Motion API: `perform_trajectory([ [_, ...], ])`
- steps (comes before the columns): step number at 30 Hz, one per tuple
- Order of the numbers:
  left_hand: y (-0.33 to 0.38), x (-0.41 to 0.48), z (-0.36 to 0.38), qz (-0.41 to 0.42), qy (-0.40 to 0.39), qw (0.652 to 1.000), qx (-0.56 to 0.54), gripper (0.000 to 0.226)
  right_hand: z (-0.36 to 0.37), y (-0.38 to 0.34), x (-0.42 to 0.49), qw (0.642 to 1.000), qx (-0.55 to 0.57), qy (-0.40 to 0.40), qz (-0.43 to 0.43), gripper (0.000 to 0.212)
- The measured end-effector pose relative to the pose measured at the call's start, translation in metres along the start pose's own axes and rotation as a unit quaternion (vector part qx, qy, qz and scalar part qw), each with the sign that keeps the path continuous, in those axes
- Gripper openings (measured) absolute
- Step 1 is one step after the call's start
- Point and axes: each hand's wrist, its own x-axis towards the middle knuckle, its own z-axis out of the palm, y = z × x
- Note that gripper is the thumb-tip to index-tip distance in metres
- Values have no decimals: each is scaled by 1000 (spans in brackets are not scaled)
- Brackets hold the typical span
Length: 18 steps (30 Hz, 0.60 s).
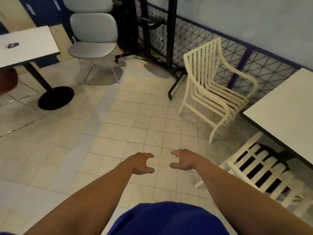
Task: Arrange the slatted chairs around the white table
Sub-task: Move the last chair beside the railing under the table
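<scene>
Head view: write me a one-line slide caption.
Empty left hand and right hand reach over the tiled floor; one slatted armchair stands near the white table, a second chair sits partly under it.

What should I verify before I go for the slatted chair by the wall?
1. Hands free: left hand and right hand hold nothing: ok.
2. Path: tiled floor up to the slatted chair is unobstructed: ok.
3. Placement: chair stands angled off the white table corner: not ok.
4. Snag: black stand foot clear of the chair's rear leg: cannot tell.
5. Other seat: second chair partly under the table's edge: ok.
</scene>
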Motion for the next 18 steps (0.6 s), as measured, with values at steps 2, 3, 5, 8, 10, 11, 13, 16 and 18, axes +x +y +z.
perform_trajectory([
  [2, -24, -3, -17, -9, 10, 1000, -14, 76, -8, -21, 21, 1000, 3, -10, 1, 81],
  [3, -36, -3, -26, -14, 15, 1000, -19, 76, -12, -32, 31, 1000, 3, -15, -1, 82],
  [5, -58, -2, -41, -25, 25, 999, -26, 76, -21, -51, 49, 1000, 1, -21, -9, 83],
  [8, -82, 7, -62, -35, 36, 998, -36, 75, -35, -72, 76, 1000, -6, -21, -17, 83],
  [10, -93, 16, -73, -38, 40, 997, -47, 75, -44, -81, 95, 999, -12, -26, -19, 83],
  [11, -98, 22, -79, -39, 40, 997, -52, 75, -49, -84, 104, 999, -15, -29, -20, 83],
  [13, -107, 35, -91, -40, 37, 997, -55, 75, -60, -90, 125, 999, -20, -36, -24, 82],
  [16, -120, 60, -116, -38, 35, 997, -58, 75, -80, -97, 162, 998, -29, -44, -31, 81],
  [18, -130, 81, -138, -44, 33, 997, -59, 76, -97, -101, 190, 998, -29, -49, -32, 82],
])
